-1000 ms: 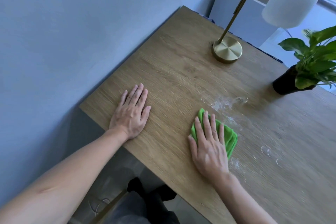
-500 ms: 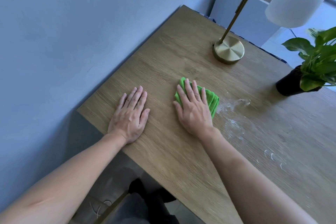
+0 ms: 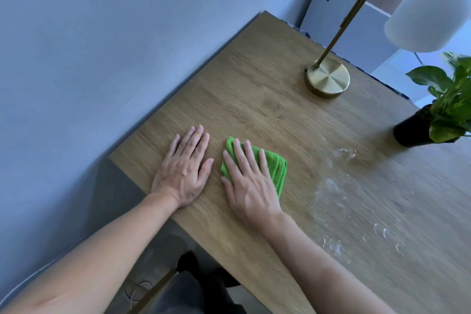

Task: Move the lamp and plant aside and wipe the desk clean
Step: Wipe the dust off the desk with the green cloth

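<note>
My right hand (image 3: 248, 181) presses flat on a folded green cloth (image 3: 274, 167) on the wooden desk (image 3: 254, 89). My left hand (image 3: 184, 164) lies flat and empty on the desk just left of it, fingers together. White dust smears (image 3: 334, 191) streak the desk to the right of the cloth. A brass lamp with a round base (image 3: 328, 80) and a white shade (image 3: 430, 15) stands at the far edge. A potted plant in a black pot (image 3: 414, 127) sits at the right edge of view.
A blue-grey wall (image 3: 102, 46) runs along the desk's left side. A pale cabinet (image 3: 356, 20) stands behind the desk. Below the near desk edge are a chair part (image 3: 153, 290), dark clothing and a cable on the floor.
My right hand slid the cloth from the dusty patch leftward toward my left hand, then drew it back toward me. The left hand stayed in place. The view shifted slightly.
</note>
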